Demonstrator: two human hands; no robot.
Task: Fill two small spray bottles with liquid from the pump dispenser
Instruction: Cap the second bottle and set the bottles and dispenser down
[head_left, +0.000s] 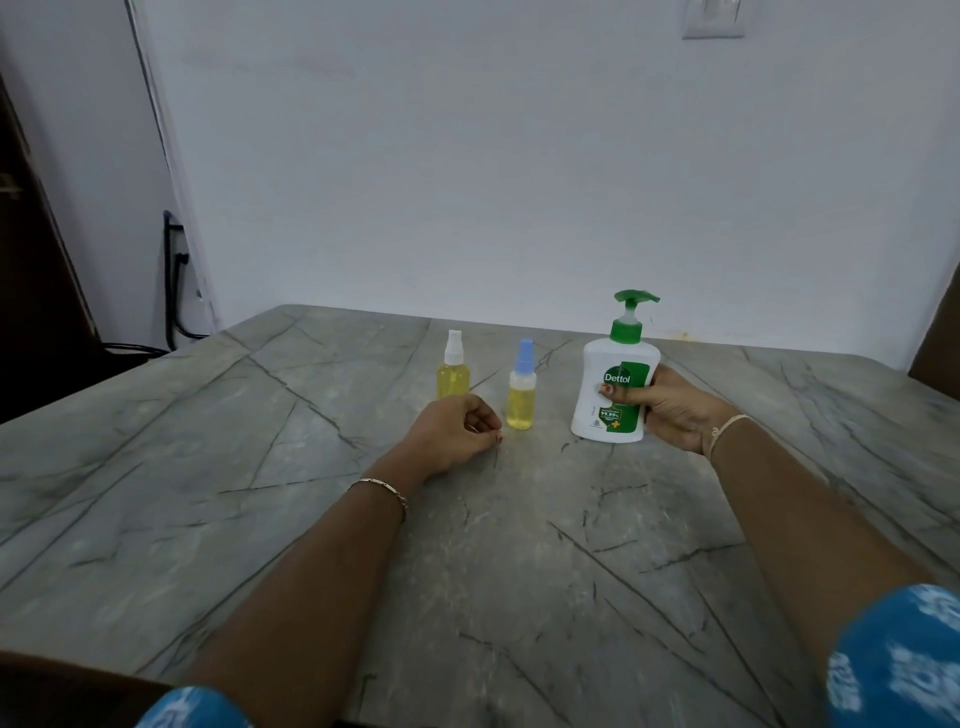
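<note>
Gripping the Dettol pump dispenser (615, 364) upright on the table (260, 467), right hand (675, 410) fingers (626, 397) wrapped round its body, left hand (457, 431) loosely curled and empty beside the blue-capped spray bottle (521, 400) and the white-capped spray bottle (453, 374) — both capped, yellow-filled, seemingly done — best released slowly, without nudging either.

Right hand (670, 410) grips the pump dispenser (615, 384); left hand (457, 431) rests by two spray bottles (521, 387).

- Single view: head-worn, wide-angle, from above the near edge of the table (260, 467).
- Faces forward and down, toward the wall (467, 156) behind.
- Sits close over the tabletop, far edge within frame.
</note>
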